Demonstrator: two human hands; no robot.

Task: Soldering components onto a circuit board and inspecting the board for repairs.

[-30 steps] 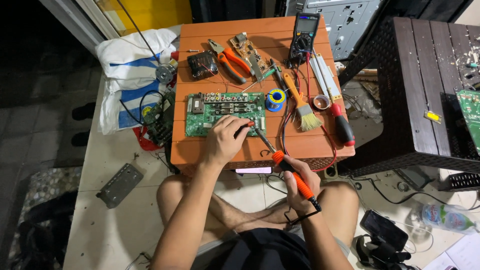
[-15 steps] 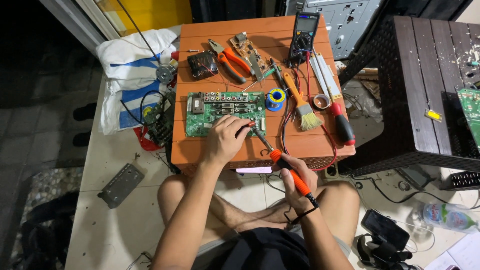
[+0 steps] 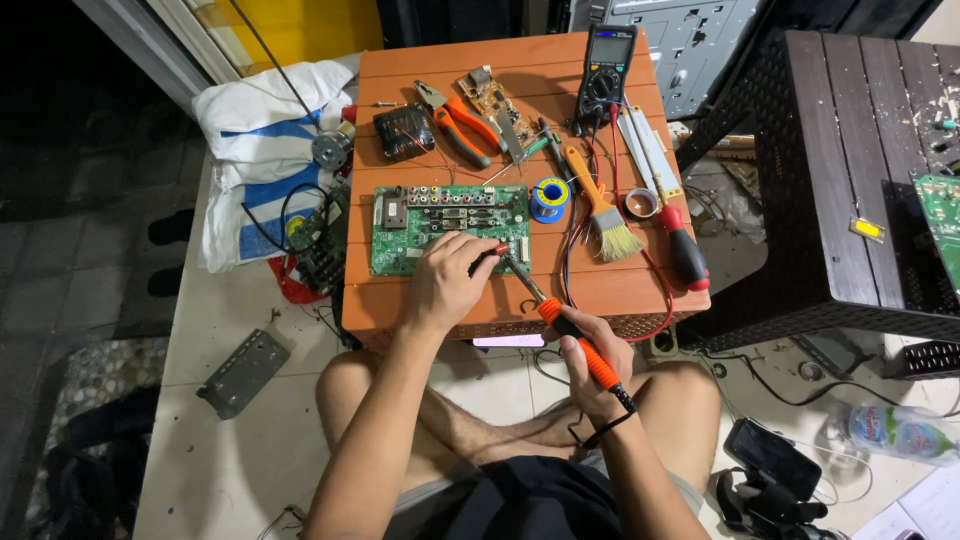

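Two hands are sharing one joint: the left hand [image 3: 447, 283] is pinching its fingers [image 3: 478, 262] together on something too small to identify, steadying it, while the right hand [image 3: 593, 362], clamped around the orange soldering iron [image 3: 562, 325], is angling its tip toward eleven o'clock onto the green circuit board [image 3: 425, 225] lying mid-counter [image 3: 600, 290].

Bright, even light falls from above on the orange table [image 3: 600, 290], and the circuit board [image 3: 440, 225] beyond the left hand's fingers [image 3: 478, 250] is sharp and free of glare. The left hand [image 3: 445, 285] throws only a short, soft shadow beneath its fingers. Near the right hand [image 3: 590, 365], the pale floor [image 3: 230, 310] is well lit. Far left of the fingers the frame sinks into darkness. Straight lines bend slightly at the edges; there is no motion blur.
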